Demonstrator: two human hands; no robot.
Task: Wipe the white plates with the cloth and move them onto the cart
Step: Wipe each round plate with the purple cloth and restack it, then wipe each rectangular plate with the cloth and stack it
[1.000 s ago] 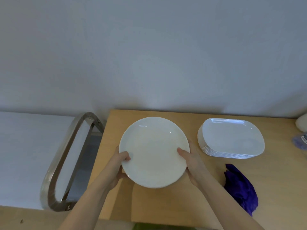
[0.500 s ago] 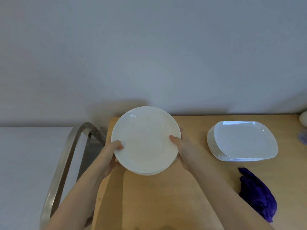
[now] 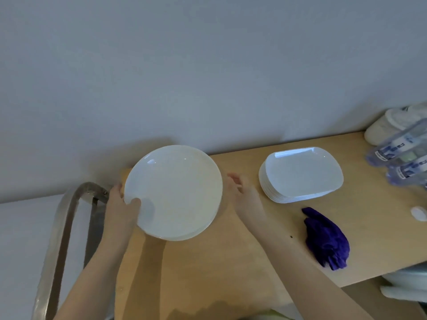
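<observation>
A stack of round white plates [image 3: 175,190] is held above the left end of the wooden table [image 3: 231,269]. My left hand [image 3: 123,207] grips its left rim, thumb on top. Just right of the stack, my right hand [image 3: 245,197] is off the rim with its fingers relaxed, holding nothing. A stack of rounded rectangular white plates [image 3: 300,175] rests on the table at the back right. The crumpled purple cloth [image 3: 325,239] lies on the table in front of that stack. The cart's metal handle [image 3: 67,218] stands at the left, beside the table edge.
Plastic water bottles [image 3: 402,158] and a white bundle [image 3: 390,125] lie at the table's far right. A small white cap [image 3: 418,213] sits near the right edge. A grey wall runs behind the table. White items [image 3: 406,285] show below the table's right front corner.
The round plates moved left toward the cart handle. My right hand has let go of the rim and drawn slightly right; my left hand still grips. The view shifted, showing more of the right side.
</observation>
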